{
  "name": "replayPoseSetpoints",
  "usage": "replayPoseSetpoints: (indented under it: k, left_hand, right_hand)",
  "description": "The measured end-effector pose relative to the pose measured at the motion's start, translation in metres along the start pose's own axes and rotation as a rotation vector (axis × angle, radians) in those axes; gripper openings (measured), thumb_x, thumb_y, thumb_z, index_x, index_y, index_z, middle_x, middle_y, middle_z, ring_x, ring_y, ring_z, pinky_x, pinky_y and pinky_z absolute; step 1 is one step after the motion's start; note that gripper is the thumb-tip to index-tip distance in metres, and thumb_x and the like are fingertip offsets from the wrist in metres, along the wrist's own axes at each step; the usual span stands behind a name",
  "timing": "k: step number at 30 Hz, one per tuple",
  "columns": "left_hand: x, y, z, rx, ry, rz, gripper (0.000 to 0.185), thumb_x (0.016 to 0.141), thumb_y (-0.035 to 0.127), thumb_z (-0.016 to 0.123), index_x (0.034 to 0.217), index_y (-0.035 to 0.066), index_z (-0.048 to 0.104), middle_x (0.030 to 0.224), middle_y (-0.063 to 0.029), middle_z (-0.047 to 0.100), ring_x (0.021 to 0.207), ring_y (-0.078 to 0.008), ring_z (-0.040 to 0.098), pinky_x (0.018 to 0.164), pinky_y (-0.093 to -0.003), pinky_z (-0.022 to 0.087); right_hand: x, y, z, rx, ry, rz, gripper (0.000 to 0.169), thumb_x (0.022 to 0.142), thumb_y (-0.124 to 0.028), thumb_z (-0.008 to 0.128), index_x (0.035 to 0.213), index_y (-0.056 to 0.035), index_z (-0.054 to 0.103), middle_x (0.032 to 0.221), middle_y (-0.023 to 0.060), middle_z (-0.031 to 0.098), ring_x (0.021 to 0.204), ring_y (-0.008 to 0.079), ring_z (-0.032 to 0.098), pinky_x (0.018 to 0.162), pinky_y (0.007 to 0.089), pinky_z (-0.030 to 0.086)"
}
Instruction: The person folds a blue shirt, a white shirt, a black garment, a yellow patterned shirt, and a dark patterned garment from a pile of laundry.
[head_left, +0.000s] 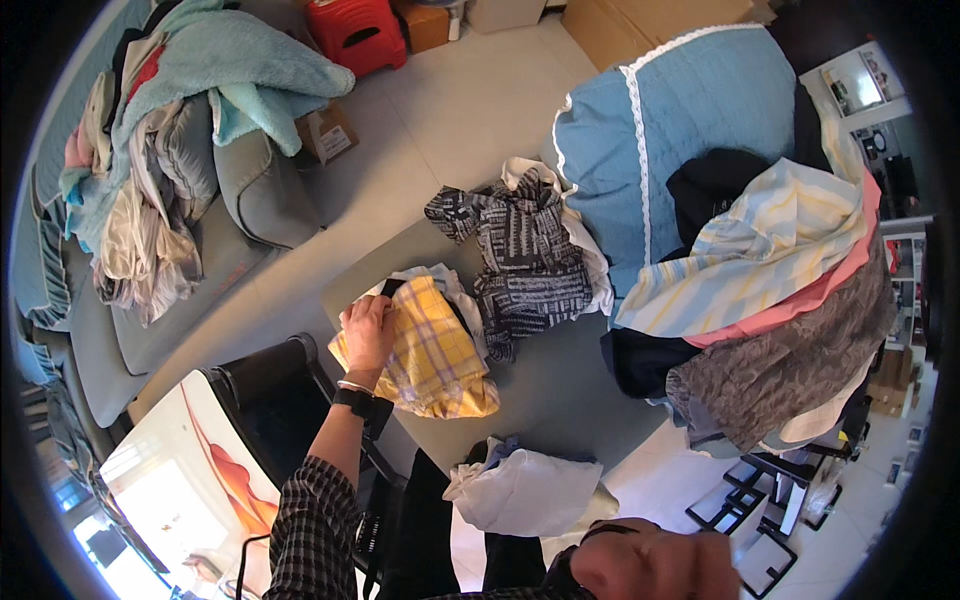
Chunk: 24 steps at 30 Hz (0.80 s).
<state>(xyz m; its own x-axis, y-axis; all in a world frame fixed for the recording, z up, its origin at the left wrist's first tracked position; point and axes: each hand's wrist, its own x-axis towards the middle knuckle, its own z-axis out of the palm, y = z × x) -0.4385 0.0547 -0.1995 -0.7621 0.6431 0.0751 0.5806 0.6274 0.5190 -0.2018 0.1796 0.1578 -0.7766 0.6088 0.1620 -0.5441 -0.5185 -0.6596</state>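
My left hand (367, 331) lies on the left edge of a folded yellow plaid garment (435, 337), fingers bent over the cloth. Whether they pinch it is unclear. Under that garment, white and black cloth shows at the edges. Beside it a black-and-white patterned garment (534, 255) is spread over white fabric. These lie on a grey padded surface (555, 390). My right hand (652, 561) is close to the camera at the bottom, fingers curled; its grip cannot be made out. Near it, a white folded garment (532, 487) lies at the surface's near edge.
On the right, a blue quilted cover (600, 165) bears heaped clothes, among them a striped cloth (757, 247) and a brown patterned garment (787, 360). A grey sofa (165, 300) with piled blankets stands left. A white-topped table (187, 480) is near my left arm. A red plastic stool (356, 37) stands beyond.
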Motion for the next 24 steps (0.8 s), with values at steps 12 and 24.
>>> replayPoseSetpoints:
  k: [12,24]
  left_hand:
    - [-0.055,0.055,0.032,0.214,-0.141,0.072,0.065,0.091,0.031,0.058,0.145,0.002,0.037,0.152,-0.0217,0.03,0.142,-0.0356,0.027,0.118,-0.049,0.018]
    - [-0.06,0.036,0.058,0.24,-0.276,0.07,0.067,0.097,0.039,0.047,0.149,0.001,0.028,0.156,-0.0208,0.024,0.146,-0.0346,0.019,0.119,-0.0476,0.013]
  right_hand:
    - [0.004,0.0,-0.014,0.178,-0.063,-0.324,0.011,0.092,-0.019,0.062,0.083,-0.0133,0.064,0.089,0.0048,0.06,0.077,0.0217,0.055,0.064,0.0317,0.051]
    - [0.004,0.025,-0.033,0.168,-0.274,-0.272,0.005,0.092,-0.015,0.062,0.091,-0.0119,0.066,0.093,0.008,0.06,0.077,0.0231,0.058,0.065,0.0292,0.054]
